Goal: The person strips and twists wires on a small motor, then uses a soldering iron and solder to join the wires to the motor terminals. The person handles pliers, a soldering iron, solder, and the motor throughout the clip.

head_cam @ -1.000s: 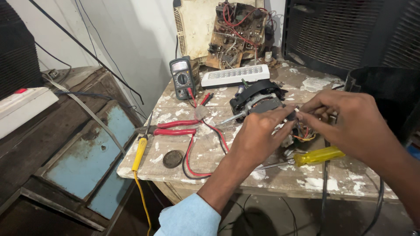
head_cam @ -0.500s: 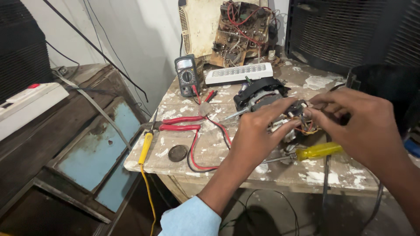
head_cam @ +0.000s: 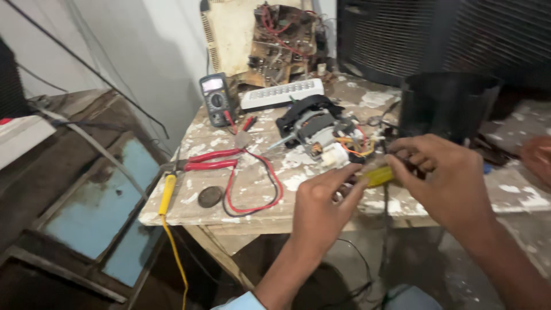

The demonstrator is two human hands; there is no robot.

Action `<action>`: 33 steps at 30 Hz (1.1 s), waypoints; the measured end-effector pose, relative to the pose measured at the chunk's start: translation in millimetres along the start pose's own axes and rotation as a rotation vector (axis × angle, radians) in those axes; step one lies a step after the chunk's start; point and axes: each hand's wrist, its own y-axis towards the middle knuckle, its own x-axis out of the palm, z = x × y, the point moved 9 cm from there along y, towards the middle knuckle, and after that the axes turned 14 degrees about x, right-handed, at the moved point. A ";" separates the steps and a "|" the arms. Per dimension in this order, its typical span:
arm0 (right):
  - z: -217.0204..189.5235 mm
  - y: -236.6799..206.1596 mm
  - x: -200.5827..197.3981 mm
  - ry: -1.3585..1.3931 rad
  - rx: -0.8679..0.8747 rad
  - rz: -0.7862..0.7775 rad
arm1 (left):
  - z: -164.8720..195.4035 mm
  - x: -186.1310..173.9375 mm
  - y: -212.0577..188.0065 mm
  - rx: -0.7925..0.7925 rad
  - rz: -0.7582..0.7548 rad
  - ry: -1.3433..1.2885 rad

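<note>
Both hands at the yellow screwdriver (head_cam: pixel 379 175), just in front of the motor (head_cam: pixel 314 127): left hand (head_cam: pixel 321 209) pinching its tip end, right hand (head_cam: pixel 445 178) clamped on the handle. Best kept steady, clear of motor wires.

Soft, dim daylight falls on the paint-flecked worktop (head_cam: pixel 252 189), perhaps from the upper left, where the pale wall (head_cam: pixel 143 51) is brightest. The dark grille (head_cam: pixel 447 34) and the space under the worktop sink into shadow. Both hands (head_cam: pixel 321 212) look motion-blurred; there is no harsh glare.
</note>
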 end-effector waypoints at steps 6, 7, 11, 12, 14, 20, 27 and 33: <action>35.1 -12.1 -32.8 -0.102 0.085 0.054 | 31.7 55.4 5.3 0.254 -0.037 -0.025; 42.5 -12.6 -39.5 -0.129 0.092 0.065 | 34.0 63.7 5.0 0.280 -0.039 -0.014; 64.6 -17.4 -50.2 -0.168 0.121 0.069 | 24.1 103.3 -5.6 0.127 -0.216 -0.056; 66.9 -19.5 -48.3 -0.159 0.127 0.060 | 21.4 109.5 -9.5 0.085 -0.259 -0.071; 69.1 -24.5 -40.6 -0.123 0.159 0.049 | 20.0 112.5 -14.5 0.071 -0.280 -0.085; 42.1 -27.4 2.3 -0.030 0.158 -0.082 | 12.8 79.6 -15.5 0.077 -0.208 -0.005; -24.0 -30.1 54.0 0.028 -0.028 -0.166 | -22.4 11.7 -27.0 -0.085 -0.125 0.048; -48.6 -27.5 112.1 0.081 0.059 -0.305 | -32.2 -48.3 -41.2 -0.064 0.015 0.089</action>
